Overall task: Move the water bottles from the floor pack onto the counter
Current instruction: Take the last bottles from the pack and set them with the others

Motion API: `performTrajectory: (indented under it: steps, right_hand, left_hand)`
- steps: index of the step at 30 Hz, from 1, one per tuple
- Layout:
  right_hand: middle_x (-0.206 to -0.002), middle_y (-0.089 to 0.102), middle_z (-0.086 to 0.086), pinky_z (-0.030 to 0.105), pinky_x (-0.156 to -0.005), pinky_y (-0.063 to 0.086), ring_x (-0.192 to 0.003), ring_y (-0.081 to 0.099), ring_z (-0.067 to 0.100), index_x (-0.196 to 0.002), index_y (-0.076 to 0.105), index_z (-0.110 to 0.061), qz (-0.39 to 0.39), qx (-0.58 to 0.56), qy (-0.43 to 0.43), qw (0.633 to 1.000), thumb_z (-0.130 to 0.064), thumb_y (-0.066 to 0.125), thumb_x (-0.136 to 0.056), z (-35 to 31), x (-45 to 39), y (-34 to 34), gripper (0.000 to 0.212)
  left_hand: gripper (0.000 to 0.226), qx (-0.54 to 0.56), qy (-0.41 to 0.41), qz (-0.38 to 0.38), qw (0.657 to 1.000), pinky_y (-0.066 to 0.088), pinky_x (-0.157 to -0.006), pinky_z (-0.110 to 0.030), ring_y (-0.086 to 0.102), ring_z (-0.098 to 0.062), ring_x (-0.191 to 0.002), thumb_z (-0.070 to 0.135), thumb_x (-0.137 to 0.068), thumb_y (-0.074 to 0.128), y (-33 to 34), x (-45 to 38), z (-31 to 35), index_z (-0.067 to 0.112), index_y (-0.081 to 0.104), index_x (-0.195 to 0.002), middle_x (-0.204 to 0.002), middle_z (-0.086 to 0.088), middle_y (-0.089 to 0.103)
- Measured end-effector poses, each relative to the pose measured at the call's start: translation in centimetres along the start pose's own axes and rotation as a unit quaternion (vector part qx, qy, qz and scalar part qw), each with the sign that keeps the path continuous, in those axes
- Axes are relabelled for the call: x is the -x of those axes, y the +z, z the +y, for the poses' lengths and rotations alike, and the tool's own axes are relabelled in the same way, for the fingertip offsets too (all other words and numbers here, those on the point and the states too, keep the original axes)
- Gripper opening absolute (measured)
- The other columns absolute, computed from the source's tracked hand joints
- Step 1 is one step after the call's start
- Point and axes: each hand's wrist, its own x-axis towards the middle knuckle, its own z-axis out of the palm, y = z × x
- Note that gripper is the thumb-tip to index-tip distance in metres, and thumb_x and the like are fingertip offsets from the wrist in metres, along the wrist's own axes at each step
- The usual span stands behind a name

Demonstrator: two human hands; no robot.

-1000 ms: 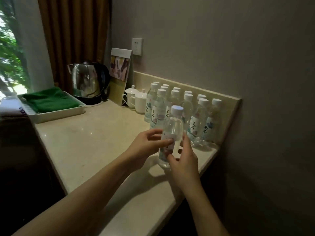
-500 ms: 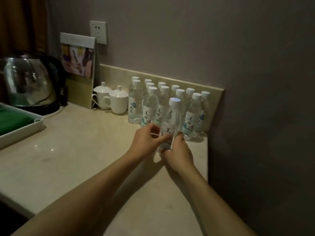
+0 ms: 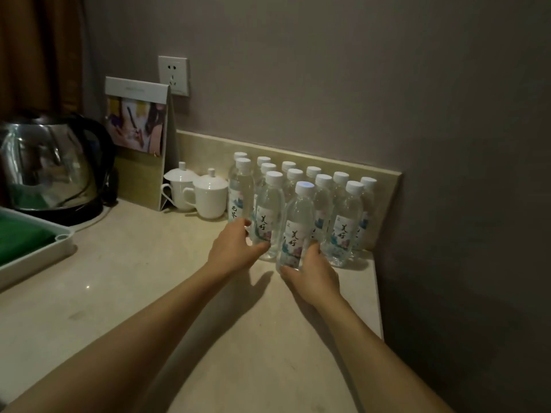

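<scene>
Several clear water bottles point(image 3: 343, 216) with white caps and printed labels stand in rows at the back right of the beige counter point(image 3: 149, 293), against the low backsplash. The nearest bottle point(image 3: 296, 225) stands upright at the front of the group. My right hand point(image 3: 313, 274) wraps its base from the right and front. My left hand point(image 3: 234, 248) is beside the front-row bottle point(image 3: 269, 213) to the left, fingers spread and touching its lower part. The floor pack is out of view.
Two white lidded cups point(image 3: 208, 195) stand left of the bottles. A folded card stand point(image 3: 137, 138) and a steel kettle point(image 3: 50, 165) sit further left. A white tray with a green cloth point(image 3: 26, 242) is at the left edge. The counter ends at the right wall point(image 3: 462, 234).
The held bottle came down and forward onto the counter at the front of the group. My left hand slid off it toward the neighbouring bottle. The view moved closer and rightward.
</scene>
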Motion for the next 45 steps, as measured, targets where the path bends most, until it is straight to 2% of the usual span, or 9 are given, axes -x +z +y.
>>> performTrajectory:
  steps: [3,8,13,16,19,21,28,42,45]
  right_hand:
    - [-0.135,0.056,0.002,0.047,-0.096,0.049,-0.12,0.056,0.03,-0.132,0.035,-0.022,-0.008,0.002,0.003,1.0,-0.051,0.067,-0.08,-0.3,-0.7,0.1,0.068]
    - [-0.137,0.052,0.005,0.046,-0.097,0.048,-0.122,0.054,0.03,-0.134,0.035,-0.018,0.008,0.021,0.029,0.999,-0.053,0.064,-0.083,-0.8,-1.3,0.7,0.068]
    - [-0.143,0.037,0.013,0.042,-0.095,0.046,-0.123,0.05,0.033,-0.14,0.033,-0.006,0.038,0.076,0.068,0.994,-0.052,0.057,-0.088,-2.3,-0.9,1.2,0.073]
    - [-0.136,0.044,0.011,0.037,-0.084,0.047,-0.116,0.053,0.031,-0.13,0.035,-0.008,0.078,0.023,0.078,0.994,-0.054,0.057,-0.088,-3.3,-0.8,1.6,0.066]
    - [-0.13,0.051,0.01,0.039,-0.083,0.048,-0.113,0.055,0.031,-0.122,0.036,-0.013,0.096,0.032,0.098,0.99,-0.056,0.049,-0.091,-3.9,-0.8,1.9,0.055]
    - [-0.133,0.051,0.012,0.041,-0.086,0.047,-0.116,0.054,0.032,-0.128,0.035,-0.01,0.09,0.05,0.109,0.989,-0.055,0.047,-0.093,-4.1,-1.1,1.9,0.058]
    - [-0.141,0.048,0.014,0.047,-0.1,0.046,-0.125,0.05,0.033,-0.138,0.03,-0.005,0.056,0.035,0.11,0.992,-0.052,0.049,-0.093,-4.0,-1.6,1.4,0.068]
    - [-0.144,0.046,0.017,0.047,-0.101,0.044,-0.128,0.048,0.034,-0.145,0.019,-0.001,0.031,0.033,0.126,0.991,-0.052,0.044,-0.096,-4.2,-1.6,1.1,0.076]
    - [-0.141,0.048,0.017,0.044,-0.096,0.046,-0.125,0.05,0.035,-0.142,0.024,-0.001,0.048,0.044,0.12,0.991,-0.052,0.044,-0.096,-4.2,-1.4,1.3,0.072]
  left_hand:
    - [0.056,-0.006,0.025,-0.022,0.999,0.052,-0.091,-0.04,0.058,-0.02,-0.111,0.035,-0.08,0.076,0.5,-1.2,-0.1,0.016,0.053,-0.127,-0.125,-0.002,0.059]
    - [0.037,-0.05,0.063,-0.032,0.996,0.057,-0.081,-0.041,0.063,-0.018,-0.091,0.04,-0.082,0.072,1.0,-3.5,-0.8,0.019,0.055,-0.108,-0.102,0.001,0.064]
    - [0.037,-0.086,0.11,-0.072,0.988,0.059,-0.076,-0.04,0.066,-0.017,-0.084,0.049,-0.08,0.07,0.5,-4.9,-2.0,0.021,0.059,-0.103,-0.094,0.003,0.068]
    - [0.037,-0.083,0.13,-0.115,0.981,0.06,-0.076,-0.039,0.068,-0.016,-0.086,0.048,-0.077,0.074,0.6,-5.3,-3.1,0.023,0.066,-0.103,-0.097,0.002,0.072]
    - [0.037,-0.051,0.147,-0.118,0.981,0.059,-0.078,-0.036,0.069,-0.016,-0.089,0.043,-0.078,0.076,0.8,-5.5,-3.6,0.022,0.067,-0.107,-0.102,0.001,0.073]
    - [0.038,-0.05,0.153,-0.111,0.981,0.057,-0.075,-0.032,0.068,-0.017,-0.091,0.042,-0.08,0.075,1.0,-5.8,-3.9,0.021,0.067,-0.11,-0.103,0.002,0.072]
    - [0.043,-0.071,0.15,-0.099,0.981,0.056,-0.078,-0.037,0.066,-0.023,-0.095,0.049,-0.081,0.072,1.5,-6.0,-4.3,0.019,0.061,-0.11,-0.106,-0.003,0.069]
    - [0.046,-0.024,0.128,-0.078,0.988,0.058,-0.08,-0.039,0.066,-0.019,-0.098,0.049,-0.08,0.072,1.9,-5.0,-4.6,0.02,0.059,-0.113,-0.109,0.001,0.069]
    - [0.045,-0.032,0.126,-0.081,0.988,0.059,-0.079,-0.039,0.067,-0.019,-0.095,0.049,-0.08,0.072,2.0,-5.2,-4.5,0.019,0.06,-0.112,-0.107,0.0,0.07]
